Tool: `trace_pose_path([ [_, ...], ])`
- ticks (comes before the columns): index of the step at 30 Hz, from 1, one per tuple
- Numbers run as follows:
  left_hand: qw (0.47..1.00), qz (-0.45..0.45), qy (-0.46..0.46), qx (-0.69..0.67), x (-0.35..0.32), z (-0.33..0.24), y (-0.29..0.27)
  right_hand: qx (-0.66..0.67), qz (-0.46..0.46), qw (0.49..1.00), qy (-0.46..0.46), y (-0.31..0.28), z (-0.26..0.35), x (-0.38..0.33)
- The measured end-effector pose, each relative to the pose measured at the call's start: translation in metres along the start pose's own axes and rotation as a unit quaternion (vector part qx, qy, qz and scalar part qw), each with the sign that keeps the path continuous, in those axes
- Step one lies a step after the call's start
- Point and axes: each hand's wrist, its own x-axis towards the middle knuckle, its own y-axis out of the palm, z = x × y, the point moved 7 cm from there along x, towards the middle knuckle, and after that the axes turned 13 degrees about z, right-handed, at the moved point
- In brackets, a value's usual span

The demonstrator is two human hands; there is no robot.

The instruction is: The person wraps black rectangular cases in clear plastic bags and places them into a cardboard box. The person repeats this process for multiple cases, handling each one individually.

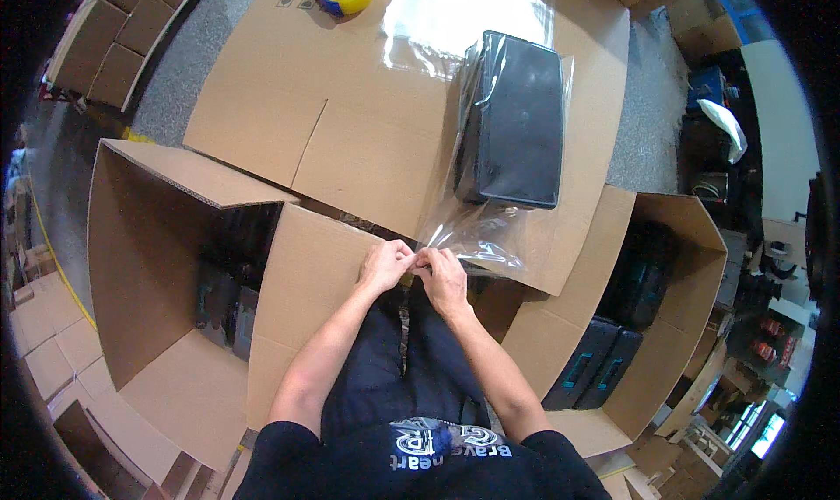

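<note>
Black case (522, 119) in clear bag (479, 237) beyond hands (383, 268) (444, 279)

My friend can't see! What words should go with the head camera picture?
A person's left hand and right hand pinch the near end of clear plastic around a black case on cardboard. An orange-and-yellow tape dispenser sits farther away; open boxes holding more black cases stand left and right.
</note>
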Motion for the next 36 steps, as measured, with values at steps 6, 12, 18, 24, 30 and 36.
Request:
trace_pose_path([
  [6,1.000,-0.011,-0.003,-0.028,0.005,0.003,0.001,0.077,-0.038,0.996,-0.011,0.027,-0.027,-0.009],
  [12,0.998,-0.004,0.016,-0.052,-0.001,-0.004,0.003,0.006,0.040,0.993,0.112,0.011,-0.093,-0.197],
  [18,0.998,0.025,0.059,-0.019,-0.015,-0.003,-0.021,-0.007,0.614,0.606,0.506,0.021,-0.114,-0.635],
  [24,0.865,-0.298,0.285,0.286,-0.065,-0.056,-0.074,-0.124,0.046,0.937,0.322,-0.116,-0.154,-0.332],
  [30,0.447,-0.196,0.394,0.779,-0.048,-0.092,0.016,-0.559,0.111,0.799,-0.191,-0.115,-0.079,-0.079],
  [36,0.426,-0.033,0.403,0.809,0.000,-0.089,0.056,-0.545,0.347,0.731,-0.220,-0.075,-0.136,-0.066],
])
